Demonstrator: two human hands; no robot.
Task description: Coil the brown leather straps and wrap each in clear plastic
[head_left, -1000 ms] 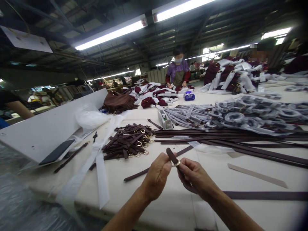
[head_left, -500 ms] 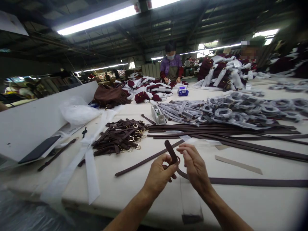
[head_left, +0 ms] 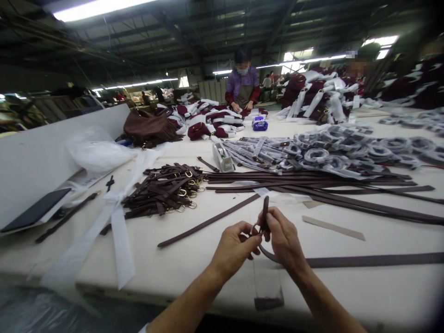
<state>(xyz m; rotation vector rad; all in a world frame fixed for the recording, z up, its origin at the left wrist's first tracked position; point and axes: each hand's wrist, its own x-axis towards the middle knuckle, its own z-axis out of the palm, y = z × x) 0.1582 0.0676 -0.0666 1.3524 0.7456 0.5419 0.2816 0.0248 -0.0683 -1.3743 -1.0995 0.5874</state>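
My left hand (head_left: 234, 247) and my right hand (head_left: 282, 238) meet above the white table (head_left: 194, 263), both pinched on the end of a dark brown leather strap (head_left: 364, 261). The strap's tip (head_left: 265, 210) sticks up between my fingers, and a small metal ring shows at the left fingertips. The rest of the strap trails to the right along the table. Another loose strap (head_left: 208, 222) lies just left of my hands.
A heap of short brown straps with gold rings (head_left: 166, 192) lies at left, long straps (head_left: 329, 192) and wrapped coils (head_left: 333, 152) beyond. A tape dispenser (head_left: 222, 159), white paper strips (head_left: 120, 236), a phone (head_left: 33, 212) and a brown bag (head_left: 149, 127) sit around. Two people work at the far end.
The camera tipped downward. My hands moved closer together and the strap's tip swung from leaning left to standing nearly upright between the fingers.
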